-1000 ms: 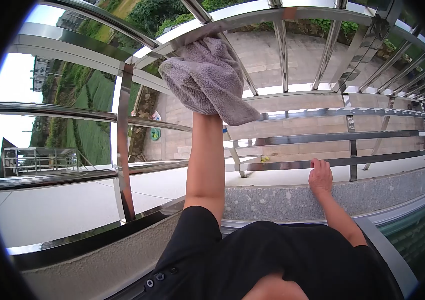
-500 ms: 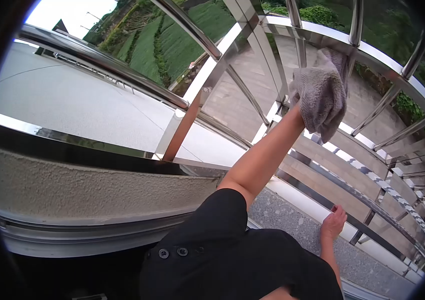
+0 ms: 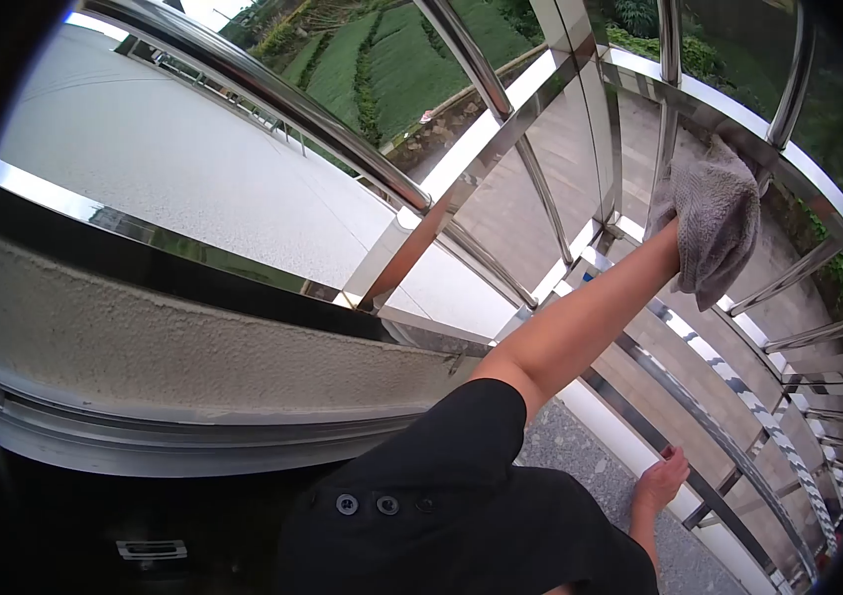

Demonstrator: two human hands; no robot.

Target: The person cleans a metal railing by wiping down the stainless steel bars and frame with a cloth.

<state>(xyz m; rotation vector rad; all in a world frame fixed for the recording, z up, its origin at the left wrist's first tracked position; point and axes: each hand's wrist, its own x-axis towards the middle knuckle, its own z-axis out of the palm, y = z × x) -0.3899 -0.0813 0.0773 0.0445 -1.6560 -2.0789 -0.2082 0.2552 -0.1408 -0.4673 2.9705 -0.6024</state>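
A grey-purple cloth [image 3: 714,213] covers most of my left hand [image 3: 677,233], which is stretched out against the metal railing [image 3: 629,74] at the upper right. The cloth lies around the hand at a railing bar, and the fingers are hidden under it. Lower down at the right, my right hand [image 3: 661,480] is at a low metal rail, above the speckled grey stone ledge [image 3: 580,446]. Its fingers are bent at the rail's edge, and whether they grip it cannot be made out.
Polished upright bars [image 3: 540,203] stand before my left arm. A rough beige wall [image 3: 203,337] with a metal window track [image 3: 193,436] runs along the left. White ledge [image 3: 173,149], paving and green field lie beyond the railing.
The view has turned, so the railing appears tilted. My left hand and the cloth now appear farther right along the railing; my right hand appears lower in view, still at the low rail.
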